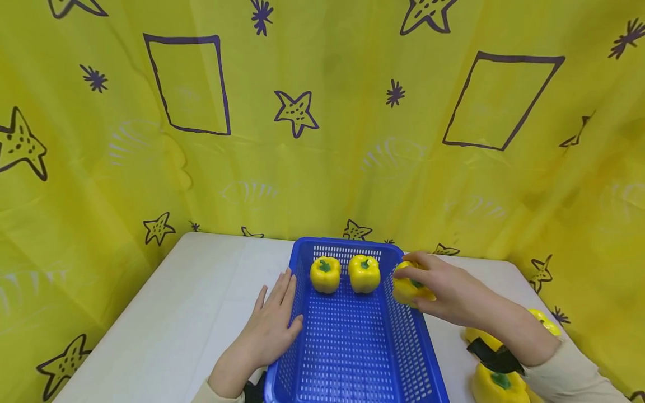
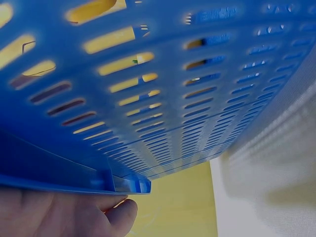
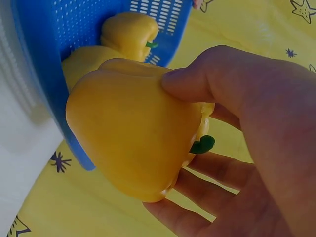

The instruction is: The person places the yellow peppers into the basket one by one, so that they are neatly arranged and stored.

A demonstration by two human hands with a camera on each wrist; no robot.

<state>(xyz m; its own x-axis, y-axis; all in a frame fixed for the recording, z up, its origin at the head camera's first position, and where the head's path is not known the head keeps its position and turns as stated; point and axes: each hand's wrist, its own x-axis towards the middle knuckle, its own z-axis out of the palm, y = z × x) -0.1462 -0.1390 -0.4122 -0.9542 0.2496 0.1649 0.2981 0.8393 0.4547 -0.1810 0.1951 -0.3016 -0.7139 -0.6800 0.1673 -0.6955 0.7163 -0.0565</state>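
Observation:
My right hand (image 1: 448, 288) grips a yellow bell pepper (image 3: 131, 128) with a green stem, thumb on one side and fingers on the other. In the head view that pepper overlaps the right rim of the blue plastic basket (image 1: 428, 358). Two more yellow bell peppers, a left one (image 1: 325, 278) and a right one (image 1: 364, 278), sit stem up side by side at the basket's far end. Against the basket's left rim rests my left hand (image 1: 267, 333), its fingers extended and pointing away from me. The left wrist view shows its fingers (image 2: 74, 215) at the rim, outside the slotted wall.
Several yellow bell peppers (image 1: 499, 386) stand on the white table (image 1: 216, 291) right of the basket, partly hidden by my right forearm. A yellow curtain (image 1: 332, 168) with dark starfish drawings hangs behind the table and along both sides.

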